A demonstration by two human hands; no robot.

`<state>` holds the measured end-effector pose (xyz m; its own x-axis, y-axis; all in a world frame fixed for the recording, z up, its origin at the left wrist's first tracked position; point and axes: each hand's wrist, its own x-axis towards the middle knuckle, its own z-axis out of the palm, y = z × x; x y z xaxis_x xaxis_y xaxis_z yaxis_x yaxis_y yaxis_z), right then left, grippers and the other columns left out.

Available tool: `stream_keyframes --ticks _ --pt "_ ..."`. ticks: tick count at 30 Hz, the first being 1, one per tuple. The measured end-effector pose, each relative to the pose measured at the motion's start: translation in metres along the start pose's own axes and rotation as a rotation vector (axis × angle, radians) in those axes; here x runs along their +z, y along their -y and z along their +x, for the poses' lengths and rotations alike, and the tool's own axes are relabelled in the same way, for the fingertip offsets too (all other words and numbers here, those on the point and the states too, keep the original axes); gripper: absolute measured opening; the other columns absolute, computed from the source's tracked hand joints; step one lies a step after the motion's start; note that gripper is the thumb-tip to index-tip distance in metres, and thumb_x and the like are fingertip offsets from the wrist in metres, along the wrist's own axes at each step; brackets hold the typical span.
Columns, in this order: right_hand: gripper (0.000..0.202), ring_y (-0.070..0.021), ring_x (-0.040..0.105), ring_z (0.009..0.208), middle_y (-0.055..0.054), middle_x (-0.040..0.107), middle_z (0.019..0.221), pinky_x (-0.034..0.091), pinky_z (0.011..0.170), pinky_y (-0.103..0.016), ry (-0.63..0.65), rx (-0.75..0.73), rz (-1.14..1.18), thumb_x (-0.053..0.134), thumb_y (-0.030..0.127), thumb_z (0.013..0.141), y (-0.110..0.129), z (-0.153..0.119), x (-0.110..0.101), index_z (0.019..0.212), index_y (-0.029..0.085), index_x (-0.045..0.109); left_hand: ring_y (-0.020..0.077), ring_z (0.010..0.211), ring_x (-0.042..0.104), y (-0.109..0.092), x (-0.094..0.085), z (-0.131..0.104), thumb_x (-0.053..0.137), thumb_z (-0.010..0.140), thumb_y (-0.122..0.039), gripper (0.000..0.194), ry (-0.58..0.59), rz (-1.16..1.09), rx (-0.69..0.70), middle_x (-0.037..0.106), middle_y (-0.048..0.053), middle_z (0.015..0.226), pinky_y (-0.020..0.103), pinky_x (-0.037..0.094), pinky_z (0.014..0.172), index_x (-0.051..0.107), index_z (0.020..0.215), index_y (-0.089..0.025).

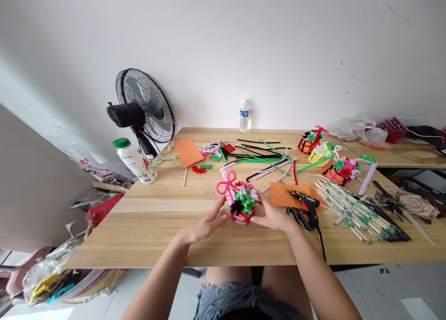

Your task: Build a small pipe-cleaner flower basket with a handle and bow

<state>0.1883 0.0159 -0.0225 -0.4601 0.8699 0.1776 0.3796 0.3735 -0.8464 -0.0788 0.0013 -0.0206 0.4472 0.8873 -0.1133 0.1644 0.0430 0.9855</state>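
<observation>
A small flower basket (243, 204) made of fuzzy pipe cleaners stands on the table's front half. It has green, black, pink and lilac petals, a red-orange body and a looped pink bow at its upper left. My left hand (208, 221) cups its left side, the fingertips reaching behind the rim and the thumb near the body. From the other side my right hand (272, 214) holds it, thumb low against the body and fingers by the upper edge. Parts of the fingers are hidden by the flowers.
Loose pipe cleaners (261, 156) lie beyond the basket. To the right are a hot glue gun (306, 203) on orange sheet, bundled sticks (355, 211) and finished baskets (343, 170). A white bottle (137, 164), a fan (144, 106) and a water bottle (244, 116) stand farther off.
</observation>
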Motion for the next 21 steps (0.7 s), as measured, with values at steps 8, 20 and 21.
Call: stream_keyframes --ticks 8,20,21 --pt "0.046 -0.0251 0.064 0.108 -0.009 0.066 0.118 0.050 0.095 -0.041 -0.181 0.004 -0.079 0.070 0.021 0.079 0.011 -0.013 0.020 0.122 0.021 0.054 0.0322 0.143 0.028 0.020 0.035 0.018 0.055 0.080 -0.066 0.075 -0.124 -0.065 0.148 0.045 0.009 0.148 0.043 0.022 0.119 0.049 0.138 -0.019" --pt "0.023 -0.0229 0.065 0.076 -0.009 0.071 0.082 0.051 0.071 -0.035 -0.544 -0.082 -0.234 0.051 0.030 0.092 0.015 -0.033 0.024 0.087 0.019 0.071 0.0277 0.108 0.063 0.006 0.022 0.021 0.067 0.076 -0.051 0.048 -0.415 -0.213 0.178 0.071 0.010 0.112 0.044 0.046 0.100 0.068 0.110 -0.017" --pt "0.024 -0.0223 0.064 0.074 -0.009 0.071 0.081 0.050 0.070 -0.035 -0.580 -0.063 -0.201 0.053 0.032 0.091 0.015 -0.034 0.021 0.086 0.019 0.072 0.0267 0.108 0.063 0.004 0.022 0.018 0.065 0.079 -0.048 0.042 -0.459 -0.197 0.216 0.070 0.010 0.111 0.043 0.047 0.099 0.069 0.107 -0.017"
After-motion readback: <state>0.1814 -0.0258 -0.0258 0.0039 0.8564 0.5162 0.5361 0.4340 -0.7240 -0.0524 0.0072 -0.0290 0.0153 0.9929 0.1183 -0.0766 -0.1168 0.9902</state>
